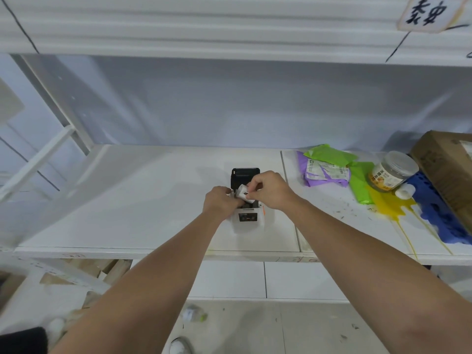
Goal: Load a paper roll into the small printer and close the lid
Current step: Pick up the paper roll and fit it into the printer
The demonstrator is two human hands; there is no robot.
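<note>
A small white printer [247, 219] stands on the white shelf [127, 213], with its black lid [244, 175] tipped open at the back. Just above the open compartment sits a white paper roll [243, 193], tilted, with a dark mark on it. My right hand [272, 190] pinches the roll from the right. My left hand [221, 201] rests against the printer's left side, its fingers touching the roll's left end. The compartment itself is hidden behind both hands.
On the right of the shelf lie green and purple bags [329, 167], a tipped clear jar [393, 172] in a yellow spill [390, 204], a blue tray [434, 213] and a cardboard box [449, 164]. A white frame [38, 159] stands at left.
</note>
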